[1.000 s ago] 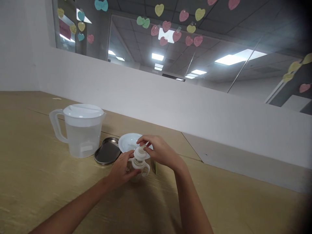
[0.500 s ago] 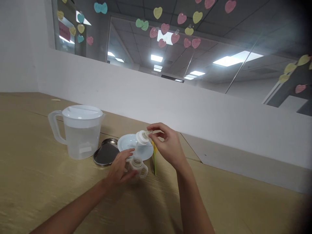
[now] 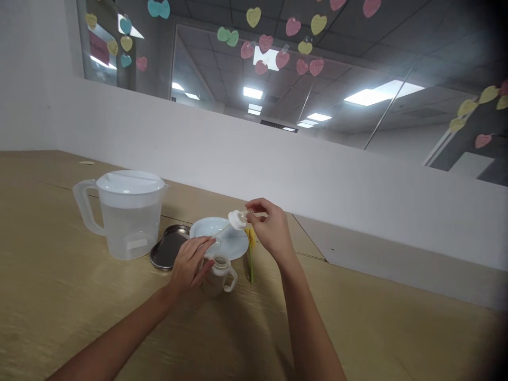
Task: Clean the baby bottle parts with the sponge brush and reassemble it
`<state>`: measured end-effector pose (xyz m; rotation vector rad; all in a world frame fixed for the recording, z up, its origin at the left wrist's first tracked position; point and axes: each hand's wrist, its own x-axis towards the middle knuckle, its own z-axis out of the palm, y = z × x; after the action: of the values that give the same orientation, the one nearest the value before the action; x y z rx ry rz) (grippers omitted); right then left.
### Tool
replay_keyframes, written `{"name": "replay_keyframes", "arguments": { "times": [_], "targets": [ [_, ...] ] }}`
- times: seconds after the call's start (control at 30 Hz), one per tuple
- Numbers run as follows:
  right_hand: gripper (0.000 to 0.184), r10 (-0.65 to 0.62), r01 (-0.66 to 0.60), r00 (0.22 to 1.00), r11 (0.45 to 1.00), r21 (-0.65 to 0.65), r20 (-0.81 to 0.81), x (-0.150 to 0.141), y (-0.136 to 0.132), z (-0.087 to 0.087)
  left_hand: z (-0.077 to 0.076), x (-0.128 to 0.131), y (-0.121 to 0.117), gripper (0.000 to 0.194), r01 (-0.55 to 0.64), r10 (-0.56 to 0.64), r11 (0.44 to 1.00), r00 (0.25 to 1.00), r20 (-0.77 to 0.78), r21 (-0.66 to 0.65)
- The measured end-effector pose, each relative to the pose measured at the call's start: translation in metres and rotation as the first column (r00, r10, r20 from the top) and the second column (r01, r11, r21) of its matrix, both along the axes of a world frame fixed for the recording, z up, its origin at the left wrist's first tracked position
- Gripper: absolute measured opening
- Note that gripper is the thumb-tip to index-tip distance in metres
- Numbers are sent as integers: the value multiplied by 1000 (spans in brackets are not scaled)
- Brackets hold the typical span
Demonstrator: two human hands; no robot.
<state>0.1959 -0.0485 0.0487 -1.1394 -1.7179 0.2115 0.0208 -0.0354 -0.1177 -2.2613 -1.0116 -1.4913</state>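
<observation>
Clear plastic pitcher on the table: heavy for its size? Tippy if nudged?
Likely heavy for its size: the clear plastic pitcher appears to hold water most of the way up. Its wide base suggests a light nudge won't tip it. Lifted by the side handle, though, it may tilt toward the spout.

Lidded plastic pitcher [image 3: 129, 225], steel tray [image 3: 166, 247], white plate [image 3: 234, 248]

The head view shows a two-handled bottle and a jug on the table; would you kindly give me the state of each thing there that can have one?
two-handled bottle, upright, top open
white cap, off the bottle
thin straw, fixed to the white cap, slanting down
right hand, grip shut on the white cap
left hand, fingers above the bottle, beside the thin straw
plastic water jug, upright, lid on, holding clear water
white plate, flat on the table
steel tray, flat on the table
</observation>
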Motion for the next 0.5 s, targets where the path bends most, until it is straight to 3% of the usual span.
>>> {"name": "replay_keyframes", "arguments": {
  "times": [0.13, 0.3, 0.5],
  "targets": [
    [21, -66, 66, 997, 998, -7, 41, 2, 3, -1, 1, -2, 1, 40, -6, 6, 1000, 1000, 4, -9],
    [22, -242, 231, 965, 966, 116, 99, 11, 5, 0, -3, -5, 5, 40, -61, 64, 992, 998, 23, -113],
    [22, -218, 215, 967, 976, 33, 130, 17, 11, -2, -5, -7, 10, 39, -47, 45, 977, 999, -14, -207]
  ]
}}
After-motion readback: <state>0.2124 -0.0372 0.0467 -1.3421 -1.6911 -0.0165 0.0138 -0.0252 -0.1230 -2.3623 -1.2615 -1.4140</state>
